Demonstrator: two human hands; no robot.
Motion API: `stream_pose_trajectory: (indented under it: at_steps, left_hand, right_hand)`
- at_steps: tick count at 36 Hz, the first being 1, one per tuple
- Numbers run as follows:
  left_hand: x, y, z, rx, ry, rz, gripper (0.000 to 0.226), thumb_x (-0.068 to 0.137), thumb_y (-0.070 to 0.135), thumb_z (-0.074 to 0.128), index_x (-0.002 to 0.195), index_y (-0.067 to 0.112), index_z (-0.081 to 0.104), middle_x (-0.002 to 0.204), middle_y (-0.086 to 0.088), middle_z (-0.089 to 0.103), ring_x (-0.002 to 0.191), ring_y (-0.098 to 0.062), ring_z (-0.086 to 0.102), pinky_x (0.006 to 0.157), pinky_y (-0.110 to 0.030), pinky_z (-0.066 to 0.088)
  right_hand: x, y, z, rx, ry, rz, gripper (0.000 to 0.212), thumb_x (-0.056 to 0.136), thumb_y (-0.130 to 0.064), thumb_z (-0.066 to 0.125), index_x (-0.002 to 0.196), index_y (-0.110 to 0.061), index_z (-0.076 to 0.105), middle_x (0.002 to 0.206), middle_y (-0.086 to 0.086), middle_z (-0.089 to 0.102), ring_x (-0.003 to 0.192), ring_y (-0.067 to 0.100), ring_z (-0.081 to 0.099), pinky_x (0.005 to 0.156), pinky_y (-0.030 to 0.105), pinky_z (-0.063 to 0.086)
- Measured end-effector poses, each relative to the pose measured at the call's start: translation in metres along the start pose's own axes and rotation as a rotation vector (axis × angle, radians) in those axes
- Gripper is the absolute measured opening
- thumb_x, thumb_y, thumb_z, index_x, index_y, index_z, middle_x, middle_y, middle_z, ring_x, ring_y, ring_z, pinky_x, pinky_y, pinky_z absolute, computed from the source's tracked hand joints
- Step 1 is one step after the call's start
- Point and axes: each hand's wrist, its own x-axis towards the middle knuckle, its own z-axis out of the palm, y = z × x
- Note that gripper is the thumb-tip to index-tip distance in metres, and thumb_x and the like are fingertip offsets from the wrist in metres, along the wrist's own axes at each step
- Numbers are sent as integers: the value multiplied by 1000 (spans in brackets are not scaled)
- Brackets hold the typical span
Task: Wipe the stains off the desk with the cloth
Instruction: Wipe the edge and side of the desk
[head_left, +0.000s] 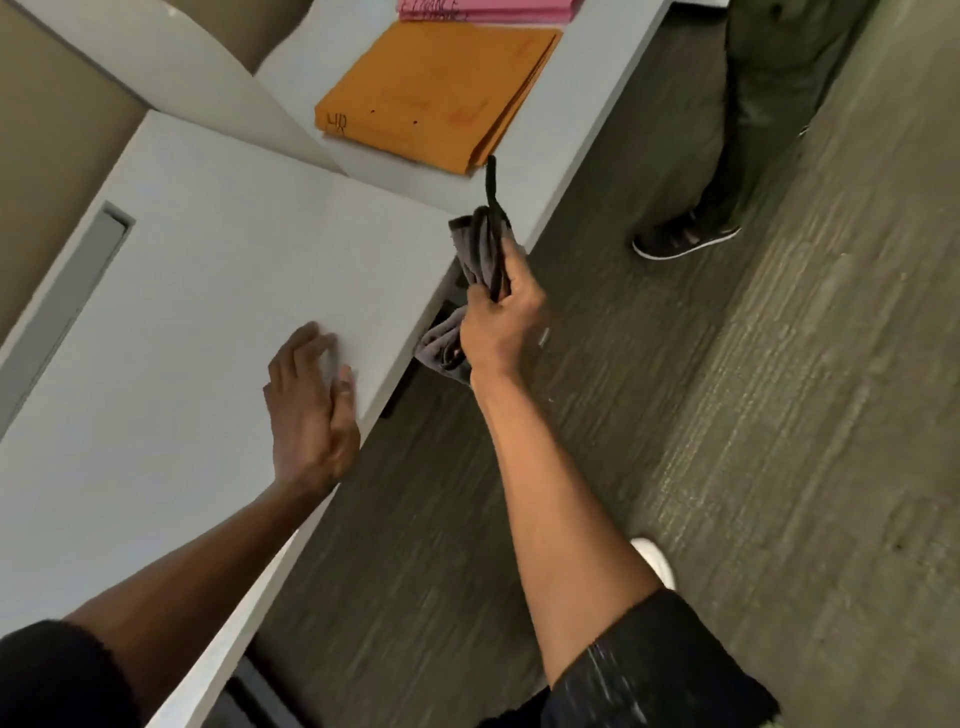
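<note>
One grey cloth (475, 260), bunched and folded, is clenched in the right hand (501, 327) just off the front edge of the desk (208, 291), over the carpeted floor (753, 415). The fist is fully closed around the cloth's middle, so one end sticks up past the knuckles and the other hangs below the wrist; a thin dark strip, possibly a hem or strap, rises from the top of the bundle. Held this way the cloth touches no surface, and it would probably need opening out before a flat wipe. The left hand (311, 405) lies palm down, fingers spread and holding nothing, on the desk near its front edge, apparently to steady the body or feel the surface. No stain can be made out on the pale desktop in this blurred view. Farther along the desk, toward its far end, rests a stack of orange envelopes (436, 98), with pink folders (488, 10) beyond. A second person's leg and dark shoe (685, 239) stand on the floor beside the desk.
</note>
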Motion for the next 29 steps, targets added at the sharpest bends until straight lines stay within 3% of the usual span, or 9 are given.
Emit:
stream_pose_trajectory:
  at_steps: [3, 12, 21, 26, 29]
  left_hand:
    - [0, -2, 1, -12, 14, -6, 44, 110, 35, 42, 149, 16, 50, 167, -6, 40, 155, -29, 36, 121, -49, 31]
    - [0, -1, 3, -1, 15, -21, 46, 110, 36, 40, 148, 13, 51, 167, -7, 41, 155, -28, 36, 120, -42, 27]
    - [-1, 2, 0, 0, 4, -27, 48, 111, 39, 36, 150, 14, 49, 168, -6, 40, 155, -28, 37, 119, -44, 27]
    - [-1, 2, 2, 0, 0, -33, 50, 111, 40, 36, 151, 13, 49, 169, -6, 39, 156, -29, 36, 121, -44, 27]
    - [-1, 1, 2, 3, -8, -43, 50, 111, 40, 36, 152, 14, 48, 170, -6, 38, 158, -28, 34, 122, -45, 27]
  right_hand:
    - [-5, 4, 12, -96, -26, -84, 75, 86, 20, 58, 154, -10, 48, 155, 14, 54, 142, 27, 55, 113, 45, 51]
    - [-92, 30, -4, -311, -206, -200, 78, 87, 17, 62, 158, -9, 40, 168, 9, 33, 157, 19, 30, 122, 38, 39]
    - [-28, 1, 26, -176, 69, -79, 68, 87, 16, 63, 150, -7, 52, 156, 11, 52, 146, 21, 50, 115, 41, 49]
    - [-21, -1, 26, -278, 39, -146, 70, 89, 14, 66, 153, -10, 50, 162, 11, 45, 146, 24, 49, 113, 39, 51]
    - [-46, 8, 15, -350, -74, -181, 68, 91, 10, 65, 154, -10, 48, 165, 9, 40, 151, 21, 42, 117, 37, 47]
